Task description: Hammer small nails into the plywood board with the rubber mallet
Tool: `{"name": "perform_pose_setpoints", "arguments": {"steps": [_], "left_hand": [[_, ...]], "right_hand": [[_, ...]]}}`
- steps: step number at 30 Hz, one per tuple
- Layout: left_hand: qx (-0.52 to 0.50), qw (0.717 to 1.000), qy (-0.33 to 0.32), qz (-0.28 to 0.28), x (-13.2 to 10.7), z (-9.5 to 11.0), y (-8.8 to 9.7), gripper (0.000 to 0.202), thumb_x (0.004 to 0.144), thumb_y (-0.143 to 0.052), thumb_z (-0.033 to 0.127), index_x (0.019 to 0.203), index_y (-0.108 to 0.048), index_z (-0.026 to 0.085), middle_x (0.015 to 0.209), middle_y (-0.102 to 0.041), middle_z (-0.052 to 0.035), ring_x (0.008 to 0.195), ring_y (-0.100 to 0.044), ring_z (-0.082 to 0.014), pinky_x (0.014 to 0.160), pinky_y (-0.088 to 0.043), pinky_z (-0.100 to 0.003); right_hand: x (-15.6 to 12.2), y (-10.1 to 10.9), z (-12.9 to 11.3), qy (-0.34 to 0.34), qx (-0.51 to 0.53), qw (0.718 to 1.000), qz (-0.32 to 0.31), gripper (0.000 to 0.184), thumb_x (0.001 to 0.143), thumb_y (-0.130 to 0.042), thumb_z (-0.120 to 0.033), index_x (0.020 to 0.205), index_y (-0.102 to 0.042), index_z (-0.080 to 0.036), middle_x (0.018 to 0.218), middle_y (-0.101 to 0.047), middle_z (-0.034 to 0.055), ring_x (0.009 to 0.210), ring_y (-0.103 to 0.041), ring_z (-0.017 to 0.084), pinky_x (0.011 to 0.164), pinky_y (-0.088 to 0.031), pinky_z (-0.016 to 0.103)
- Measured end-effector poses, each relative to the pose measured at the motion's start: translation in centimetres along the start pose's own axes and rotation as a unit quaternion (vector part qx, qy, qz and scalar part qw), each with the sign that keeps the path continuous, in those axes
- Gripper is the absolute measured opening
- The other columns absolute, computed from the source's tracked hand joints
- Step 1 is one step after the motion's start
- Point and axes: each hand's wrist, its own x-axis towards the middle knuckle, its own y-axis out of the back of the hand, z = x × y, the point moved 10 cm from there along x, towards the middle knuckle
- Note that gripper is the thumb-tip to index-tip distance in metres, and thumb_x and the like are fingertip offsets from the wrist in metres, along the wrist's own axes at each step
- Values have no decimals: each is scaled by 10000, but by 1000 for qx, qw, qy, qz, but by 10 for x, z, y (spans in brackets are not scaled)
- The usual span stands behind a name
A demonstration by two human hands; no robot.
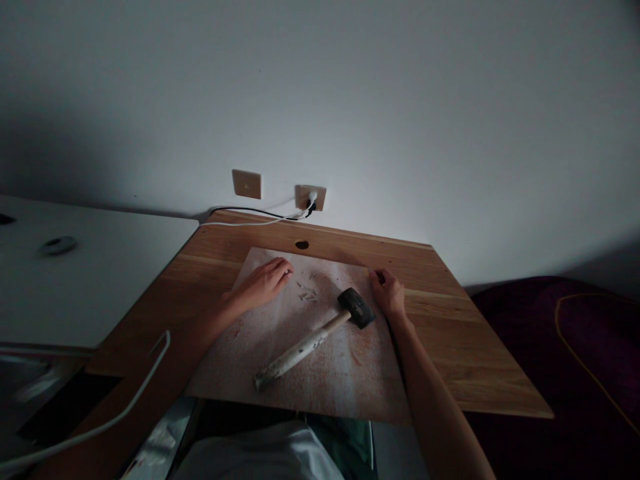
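A thin brownish board (320, 373) lies on a wooden desk (450, 333). On it rests a mallet (320, 337) with a black head and a pale worn handle, head toward the far right. My left hand (263, 283) lies on the board's far left part, fingers together and reaching toward several small pale nails or slivers (306, 291). My right hand (387, 291) rests at the board's far right edge, just right of the mallet head, fingers curled; what they hold, if anything, is hidden.
A white desk (100, 280) adjoins on the left. Behind the wooden desk are a wall socket (310, 197) with a white cable and a blank plate (247, 183). Another white cable (125, 407) hangs at the near left. A dark bed or sofa (575, 360) stands right.
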Motion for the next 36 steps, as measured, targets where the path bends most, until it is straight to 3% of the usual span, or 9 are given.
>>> {"name": "perform_pose_setpoints", "arguments": {"steps": [12,21,28,36], "left_hand": [[17,999,-29,9,-2,-2,-6,184,1107,-468,237,1076,-649,222,1029,-722,-55,998,-698,-225,918,-554,-355],[-6,999,-38,3,-1,1,-3,296,999,-462,48,1069,-688,225,1088,-721,-51,1077,-702,-211,974,-567,-344],[42,998,-1,46,1,-2,10,196,1074,-470,169,1110,-655,223,1134,-682,-60,1079,-686,-216,996,-558,-357],[73,996,5,51,1,-4,12,135,1066,-521,177,1063,-648,223,1062,-700,-52,1022,-682,-222,944,-542,-350]], "right_hand": [[1,-2,2,5,0,1000,0,509,930,-464,-623,855,-739,-202,852,-796,162,786,-718,287,774,-540,380],[0,-2,3,2,-1,1000,-3,518,932,-470,-629,865,-745,-195,844,-793,162,772,-712,280,763,-536,378],[0,-2,3,2,1,1000,0,510,933,-475,-630,860,-741,-201,844,-791,154,774,-704,274,762,-536,369],[0,-1,1,4,0,1000,-4,493,935,-481,-618,850,-736,-205,854,-792,158,782,-710,278,763,-530,369]]}}
